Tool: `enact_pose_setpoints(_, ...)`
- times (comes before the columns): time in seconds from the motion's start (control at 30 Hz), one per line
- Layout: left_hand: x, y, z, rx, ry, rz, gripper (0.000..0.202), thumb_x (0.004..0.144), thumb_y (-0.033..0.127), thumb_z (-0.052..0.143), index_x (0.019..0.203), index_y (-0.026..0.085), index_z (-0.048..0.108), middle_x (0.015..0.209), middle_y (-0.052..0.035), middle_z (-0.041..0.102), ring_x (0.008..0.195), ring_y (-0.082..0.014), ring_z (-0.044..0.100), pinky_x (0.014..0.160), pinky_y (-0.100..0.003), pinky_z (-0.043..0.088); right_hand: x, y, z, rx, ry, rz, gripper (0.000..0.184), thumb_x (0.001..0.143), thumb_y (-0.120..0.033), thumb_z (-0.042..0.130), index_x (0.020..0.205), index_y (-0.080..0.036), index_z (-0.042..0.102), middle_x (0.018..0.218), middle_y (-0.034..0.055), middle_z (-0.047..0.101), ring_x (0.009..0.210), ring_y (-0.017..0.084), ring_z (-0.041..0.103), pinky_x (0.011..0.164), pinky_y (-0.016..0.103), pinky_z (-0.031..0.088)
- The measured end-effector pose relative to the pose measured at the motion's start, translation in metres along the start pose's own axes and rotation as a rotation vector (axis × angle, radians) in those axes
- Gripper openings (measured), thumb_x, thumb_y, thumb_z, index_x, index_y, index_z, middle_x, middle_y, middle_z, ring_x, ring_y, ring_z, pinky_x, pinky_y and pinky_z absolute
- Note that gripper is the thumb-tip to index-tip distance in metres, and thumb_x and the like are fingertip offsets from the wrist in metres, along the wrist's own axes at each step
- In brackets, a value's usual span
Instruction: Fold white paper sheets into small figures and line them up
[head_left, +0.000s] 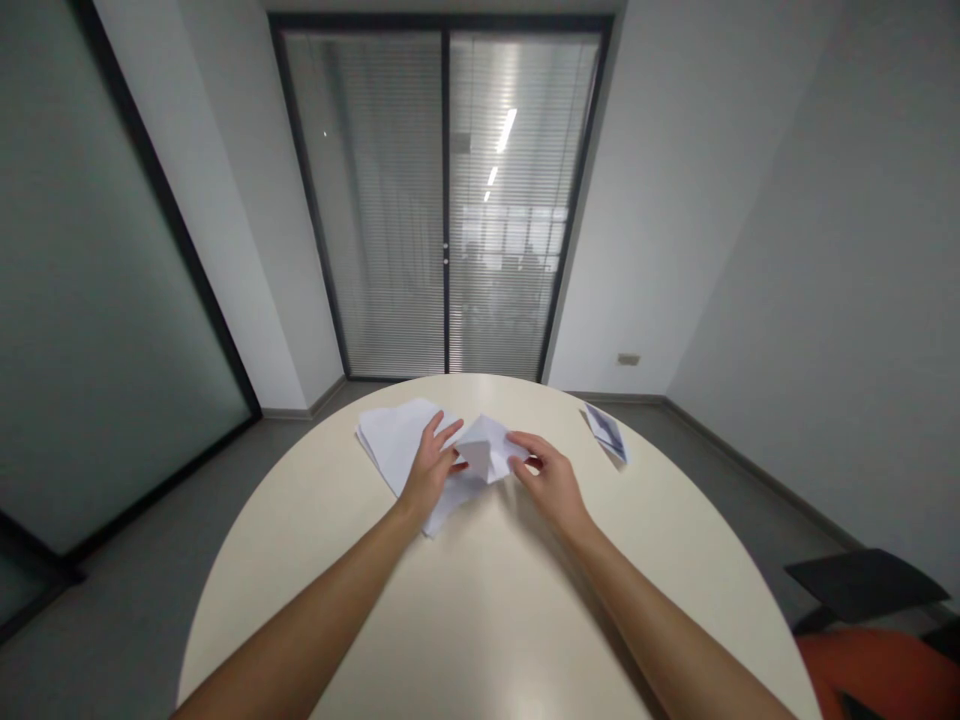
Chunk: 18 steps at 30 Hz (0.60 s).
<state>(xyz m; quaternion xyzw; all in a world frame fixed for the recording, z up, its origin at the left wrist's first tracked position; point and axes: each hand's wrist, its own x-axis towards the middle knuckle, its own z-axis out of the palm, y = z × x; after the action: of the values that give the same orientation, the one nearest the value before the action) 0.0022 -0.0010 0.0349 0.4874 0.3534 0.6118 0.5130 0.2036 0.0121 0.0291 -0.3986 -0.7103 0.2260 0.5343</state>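
Observation:
A small folded piece of white paper [491, 447] is held up between my two hands, slightly above the table. My left hand [433, 465] pinches its left edge between thumb and a finger, with other fingers stretched out. On the opposite side, my right hand [549, 478] grips the right corner with thumb and fingertips. Creases and a raised flap show in the folded paper. Beneath and behind my left hand lie several white paper sheets [394, 435], loosely stacked and overlapping.
A round cream table [480, 620] carries everything. Near its right back edge lies a folded printed paper [606, 433]. An orange and black chair [877, 650] stands at the lower right. Beyond the table are a glass door with blinds [442, 200] and white walls.

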Motion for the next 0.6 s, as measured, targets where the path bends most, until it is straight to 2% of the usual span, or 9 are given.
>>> enact_pose_setpoints(0.1,-0.008,-0.001,0.000,-0.025,-0.162,0.066,0.085,0.083,0.047,0.070,0.152,0.034,0.022,0.158,-0.0149,0.032,0.126,-0.0296,0.054,0.095,-0.042,0.051,-0.001,0.002,0.004,0.008,0.010,0.003,0.030,0.084,-0.024,0.060,0.112,-0.024,0.071,0.122,0.0087,0.068,0.110,0.023,0.064,0.085,0.037,0.057)
enact_pose_setpoints(0.17,-0.012,-0.005,0.001,-0.021,-0.216,0.114,0.093,0.081,0.046,0.072,0.154,0.035,0.016,0.160,-0.0149,0.025,0.129,-0.0293,0.052,0.099,-0.043,0.049,-0.001,0.003,0.006,0.007,0.022,0.001,0.032,0.083,-0.024,0.060,0.113,-0.024,0.071,0.123,0.0087,0.066,0.110,0.023,0.063,0.082,0.035,0.058)
enact_pose_setpoints(0.23,-0.013,-0.010,0.004,0.038,-0.200,0.158,0.102,0.077,0.043,0.077,0.154,0.036,0.012,0.162,-0.0147,0.020,0.129,-0.0283,0.051,0.100,-0.042,0.048,0.000,0.003,0.005,-0.003,0.026,-0.009,0.034,0.083,-0.024,0.061,0.116,-0.024,0.070,0.126,0.0089,0.064,0.111,0.023,0.063,0.080,0.034,0.059)
enact_pose_setpoints(0.3,-0.010,-0.014,0.007,0.112,-0.122,0.178,0.109,0.073,0.037,0.081,0.153,0.037,0.008,0.162,-0.0149,0.018,0.125,-0.0266,0.054,0.098,-0.041,0.051,0.000,0.002,0.004,-0.002,0.017,-0.026,0.035,0.084,-0.026,0.062,0.119,-0.024,0.069,0.129,0.0092,0.062,0.113,0.023,0.062,0.079,0.033,0.060)
enact_pose_setpoints(0.37,-0.007,-0.015,0.010,0.154,-0.012,0.184,0.108,0.073,0.033,0.081,0.153,0.035,0.008,0.157,-0.0155,0.029,0.120,-0.0247,0.058,0.097,-0.040,0.052,0.000,0.001,0.003,0.006,-0.005,-0.036,0.035,0.086,-0.027,0.061,0.120,-0.025,0.068,0.130,0.0090,0.062,0.114,0.023,0.062,0.079,0.032,0.061)
enact_pose_setpoints(0.47,-0.003,-0.012,0.012,0.155,0.122,0.196,0.083,0.079,0.035,0.074,0.147,0.026,0.026,0.139,-0.0130,0.052,0.117,-0.0238,0.060,0.096,-0.038,0.053,-0.002,-0.002,0.003,-0.014,-0.035,-0.044,0.034,0.087,-0.028,0.061,0.120,-0.025,0.069,0.129,0.0081,0.063,0.111,0.022,0.063,0.079,0.032,0.062)
enact_pose_setpoints(0.6,-0.004,-0.008,0.012,0.107,0.134,0.161,0.047,0.085,0.041,0.065,0.124,0.024,0.047,0.116,-0.0071,0.063,0.101,-0.0225,0.065,0.079,-0.036,0.060,-0.002,-0.005,0.003,-0.142,-0.007,-0.041,0.026,0.088,-0.027,0.060,0.109,-0.022,0.074,0.118,0.0088,0.068,0.104,0.023,0.067,0.076,0.033,0.063)
